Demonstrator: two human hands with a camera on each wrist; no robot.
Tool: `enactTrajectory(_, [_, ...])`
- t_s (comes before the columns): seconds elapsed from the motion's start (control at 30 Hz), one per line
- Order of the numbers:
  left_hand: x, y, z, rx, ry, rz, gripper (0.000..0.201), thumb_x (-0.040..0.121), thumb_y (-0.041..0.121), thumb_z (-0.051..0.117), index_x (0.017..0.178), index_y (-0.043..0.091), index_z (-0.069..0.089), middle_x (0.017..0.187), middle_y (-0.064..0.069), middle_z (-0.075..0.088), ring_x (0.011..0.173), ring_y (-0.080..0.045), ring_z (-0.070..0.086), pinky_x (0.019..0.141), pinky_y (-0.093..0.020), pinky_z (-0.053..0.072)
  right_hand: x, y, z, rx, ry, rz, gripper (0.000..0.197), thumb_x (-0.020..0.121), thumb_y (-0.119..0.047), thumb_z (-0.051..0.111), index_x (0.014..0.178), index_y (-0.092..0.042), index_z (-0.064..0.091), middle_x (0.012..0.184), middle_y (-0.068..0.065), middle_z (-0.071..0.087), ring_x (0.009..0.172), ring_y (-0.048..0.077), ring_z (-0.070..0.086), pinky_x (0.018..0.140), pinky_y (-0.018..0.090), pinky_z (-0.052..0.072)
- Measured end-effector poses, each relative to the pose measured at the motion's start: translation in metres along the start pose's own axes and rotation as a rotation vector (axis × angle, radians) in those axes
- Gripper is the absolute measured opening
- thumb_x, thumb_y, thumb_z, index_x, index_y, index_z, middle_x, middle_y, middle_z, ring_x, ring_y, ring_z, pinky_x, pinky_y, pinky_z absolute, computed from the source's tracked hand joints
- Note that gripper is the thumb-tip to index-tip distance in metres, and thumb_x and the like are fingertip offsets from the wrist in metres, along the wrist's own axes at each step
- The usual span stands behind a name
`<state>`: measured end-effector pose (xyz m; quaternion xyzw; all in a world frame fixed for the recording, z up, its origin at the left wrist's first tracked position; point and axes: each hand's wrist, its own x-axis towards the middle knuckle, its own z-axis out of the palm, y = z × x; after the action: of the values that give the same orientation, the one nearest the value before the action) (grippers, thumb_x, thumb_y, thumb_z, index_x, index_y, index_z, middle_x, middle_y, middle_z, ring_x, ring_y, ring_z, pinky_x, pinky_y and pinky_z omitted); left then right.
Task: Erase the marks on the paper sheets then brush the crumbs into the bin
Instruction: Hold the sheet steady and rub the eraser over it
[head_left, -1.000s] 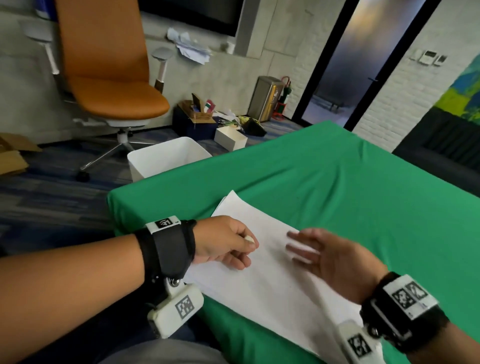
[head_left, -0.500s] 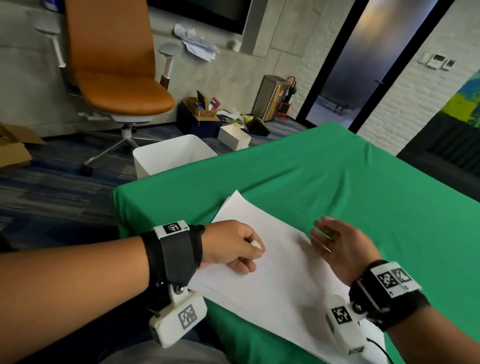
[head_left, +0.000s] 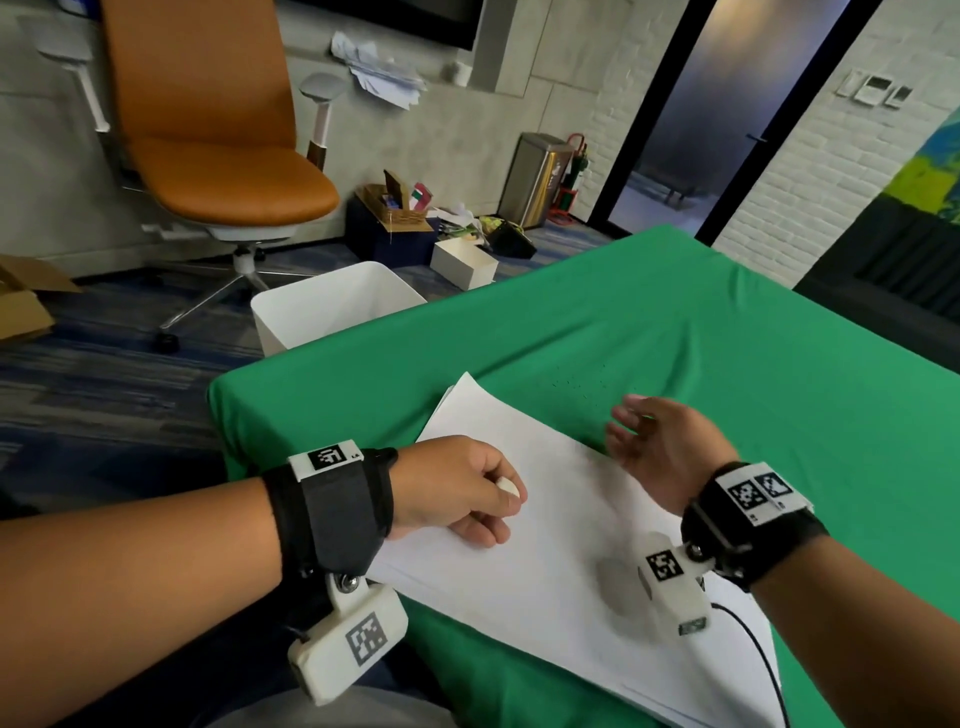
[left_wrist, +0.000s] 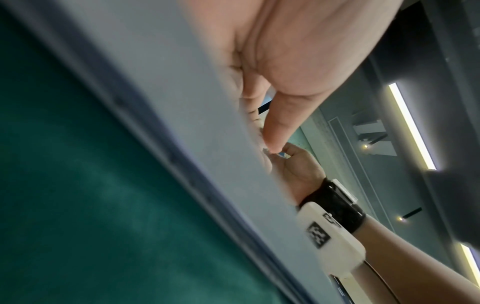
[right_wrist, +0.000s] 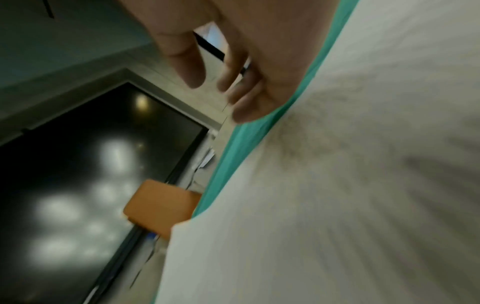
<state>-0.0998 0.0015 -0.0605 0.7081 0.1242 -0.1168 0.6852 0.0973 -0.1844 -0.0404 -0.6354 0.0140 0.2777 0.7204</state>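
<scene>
White paper sheets (head_left: 561, 540) lie stacked on the green table (head_left: 675, 338), near its front left corner. My left hand (head_left: 467, 493) rests on the sheets and grips a small white eraser (head_left: 506, 486) between curled fingers and thumb. My right hand (head_left: 660, 441) sits at the far edge of the sheets, fingers spread and relaxed, holding nothing. Fine crumbs (head_left: 579, 382) dot the green cloth just beyond that hand. In the right wrist view the right hand's fingers (right_wrist: 241, 88) are loose above the paper (right_wrist: 350, 205). A white bin (head_left: 332, 301) stands on the floor off the table's left edge.
An orange office chair (head_left: 218, 156) stands behind the bin. Boxes and clutter (head_left: 415, 218) and a metal trash can (head_left: 537, 179) sit on the floor by the wall. A cable (head_left: 753, 639) trails from my right wrist camera across the paper.
My right hand has swept across the paper from its middle to its far right edge, towards the green cloth. My left hand has stayed put with the eraser.
</scene>
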Motion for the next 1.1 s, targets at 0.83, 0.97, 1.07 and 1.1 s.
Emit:
enactTrajectory(0.83, [-0.004, 0.004, 0.002, 0.009, 0.036, -0.055, 0.01, 0.098, 0.006, 0.064, 0.105, 0.004, 0.069, 0.077, -0.006, 0.067, 0.074, -0.018, 0.072, 0.069, -0.031, 0.059, -0.035, -0.035, -0.071, -0.911, -0.18, -0.141, 0.034, 0.08, -0.026, 0.086, 0.109, -0.029, 0.068, 0.118, 0.016, 0.066, 0.105, 0.019, 0.062, 0.102, 0.041, 0.048])
enactTrajectory(0.97, [-0.004, 0.006, 0.001, -0.052, 0.056, -0.093, 0.011, 0.098, 0.004, 0.062, 0.107, 0.002, 0.068, 0.077, -0.005, 0.066, 0.075, -0.02, 0.071, 0.067, -0.03, 0.059, -0.061, -0.029, -0.062, -1.693, -0.383, -0.092, 0.065, 0.069, -0.07, 0.074, 0.125, -0.045, 0.052, 0.133, -0.016, 0.047, 0.121, 0.011, 0.051, 0.107, 0.04, 0.043])
enactTrajectory(1.07, [-0.006, 0.009, 0.001, -0.102, 0.05, -0.114, 0.012, 0.099, 0.003, 0.061, 0.108, 0.0, 0.067, 0.081, -0.008, 0.064, 0.075, -0.021, 0.07, 0.066, -0.03, 0.058, -0.065, -0.017, -0.056, -1.835, -0.352, -0.092, 0.08, 0.069, -0.062, 0.082, 0.135, -0.042, 0.042, 0.137, -0.014, 0.038, 0.121, 0.014, 0.045, 0.103, 0.039, 0.047])
enactTrajectory(1.1, [-0.008, 0.011, 0.0, -0.11, 0.045, -0.124, 0.012, 0.099, 0.003, 0.06, 0.109, 0.0, 0.066, 0.082, -0.008, 0.064, 0.075, -0.021, 0.069, 0.065, -0.031, 0.058, -0.067, -0.016, -0.053, -1.847, -0.334, -0.104, 0.084, 0.068, -0.06, 0.084, 0.137, -0.041, 0.04, 0.138, -0.014, 0.038, 0.121, 0.014, 0.045, 0.101, 0.039, 0.048])
